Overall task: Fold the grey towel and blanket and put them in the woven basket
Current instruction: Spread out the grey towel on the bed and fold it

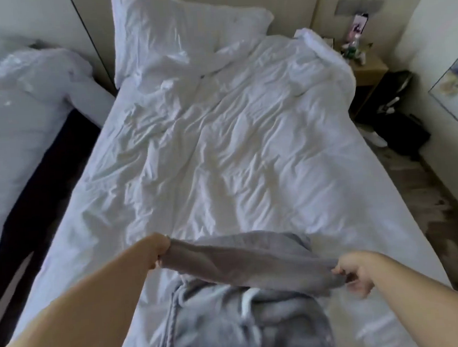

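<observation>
head view: the left hand [157, 250] and the right hand [356, 272] hold a grey towel [242, 259] stretched between them above the near end of the bed [220, 146]. the left grip is closed tight round the towel's left end, fingers curled over the cloth. the right grip pinches the right end between thumb and fingers. the towel sags a little in the middle. just under it a fluffy grey blanket [233, 324] lies heaped on the crumpled white bedding, reaching the bottom edge of the view. a white pillow [180, 35] leans at the head of the bed. a second bed [14, 107] stands to the left, a nightstand [369, 68] to the right, a dark bag [400, 126] on the floor near it.
</observation>
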`<state>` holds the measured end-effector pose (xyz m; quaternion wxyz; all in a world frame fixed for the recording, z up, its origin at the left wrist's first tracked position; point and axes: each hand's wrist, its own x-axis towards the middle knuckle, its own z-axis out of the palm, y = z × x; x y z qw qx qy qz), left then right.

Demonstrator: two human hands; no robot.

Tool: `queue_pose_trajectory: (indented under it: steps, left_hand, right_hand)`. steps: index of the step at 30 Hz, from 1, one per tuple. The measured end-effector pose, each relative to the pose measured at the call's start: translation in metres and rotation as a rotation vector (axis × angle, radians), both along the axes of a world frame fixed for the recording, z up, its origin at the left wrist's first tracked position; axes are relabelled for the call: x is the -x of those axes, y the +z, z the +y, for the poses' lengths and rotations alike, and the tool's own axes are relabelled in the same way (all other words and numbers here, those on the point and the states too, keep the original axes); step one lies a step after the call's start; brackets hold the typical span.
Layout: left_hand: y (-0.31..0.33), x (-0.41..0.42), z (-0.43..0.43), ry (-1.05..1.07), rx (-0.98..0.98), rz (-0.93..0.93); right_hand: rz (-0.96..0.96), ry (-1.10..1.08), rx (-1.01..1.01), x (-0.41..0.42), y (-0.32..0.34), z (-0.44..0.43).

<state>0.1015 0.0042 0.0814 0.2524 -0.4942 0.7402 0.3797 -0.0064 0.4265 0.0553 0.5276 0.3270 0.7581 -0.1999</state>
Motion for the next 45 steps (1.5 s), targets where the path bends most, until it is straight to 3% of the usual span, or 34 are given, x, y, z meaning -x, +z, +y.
queue_pose_trajectory:
  steps: [2, 4, 6, 10, 11, 12, 14, 15, 17, 18, 22, 26, 30, 32, 37, 39, 40, 42, 44, 45]
  left_hand:
    - [-0.025, -0.010, 0.010, -0.105, -0.020, -0.190]
    - [-0.038, -0.006, 0.017, -0.057, -0.203, -0.311]
    - [-0.039, 0.015, 0.021, -0.178, -0.383, -0.409]
    - [-0.018, 0.132, 0.002, -0.186, -0.359, -0.102]
    - [-0.008, 0.175, -0.007, -0.245, -0.295, 0.054]
    - [-0.001, 0.224, -0.018, -0.154, -0.260, 0.207]
    - [0.020, 0.323, -0.042, 0.233, -0.147, 0.593]
    - [0.035, 0.369, -0.058, 0.308, -0.025, 0.770]
    - [0.062, 0.446, -0.091, 0.263, 0.037, 1.082]
    - [0.075, 0.474, -0.108, 0.225, 0.001, 1.153]
    - [0.052, 0.536, -0.150, 0.053, 0.095, 1.008]
    - [-0.032, 0.524, -0.141, 0.147, -0.122, 0.637]
    - [-0.139, 0.468, -0.114, 0.128, -0.311, 0.213]
    - [-0.180, 0.442, -0.097, 0.156, -0.219, 0.080]
    - [-0.223, 0.413, -0.083, 0.143, 0.279, -0.049]
    - [-0.227, 0.409, -0.087, 0.038, 0.288, -0.028]
    - [-0.228, 0.408, -0.090, -0.038, 0.238, 0.026]
    - [-0.221, 0.406, -0.102, -0.133, 0.219, 0.206]
    - [-0.212, 0.406, -0.118, -0.052, 0.308, 0.385]
    - [-0.209, 0.403, -0.123, -0.011, 0.318, 0.427]
  right_hand:
    - [-0.178, 0.122, -0.034, -0.018, -0.027, -0.004]
    - [-0.336, 0.059, -0.015, -0.024, -0.043, -0.014]
    - [-0.415, -0.036, 0.035, -0.011, -0.053, -0.029]
    - [-0.337, 0.007, 0.236, 0.113, -0.038, -0.086]
    - [-0.231, 0.007, 0.274, 0.159, -0.025, -0.105]
    - [-0.077, -0.017, 0.316, 0.208, -0.011, -0.123]
    - [0.356, -0.167, 0.455, 0.310, 0.019, -0.155]
    - [0.626, -0.284, 0.526, 0.360, 0.033, -0.168]
    - [1.063, -0.474, 0.666, 0.447, 0.062, -0.188]
    - [1.152, -0.524, 0.730, 0.483, 0.071, -0.192]
    - [1.154, -0.436, 0.686, 0.551, 0.049, -0.190]
    - [1.149, -0.294, 0.440, 0.540, -0.037, -0.168]
    - [0.799, -0.297, 0.177, 0.485, -0.122, -0.135]
    - [0.586, -0.374, 0.187, 0.450, -0.152, -0.125]
    - [0.455, -0.370, 0.300, 0.418, -0.183, -0.113]
    - [0.346, -0.281, 0.359, 0.416, -0.183, -0.111]
    - [0.403, -0.210, 0.331, 0.416, -0.184, -0.109]
    - [0.779, -0.128, 0.128, 0.424, -0.189, -0.100]
    - [1.075, -0.264, 0.013, 0.425, -0.180, -0.096]
    - [1.084, -0.376, 0.078, 0.421, -0.177, -0.097]
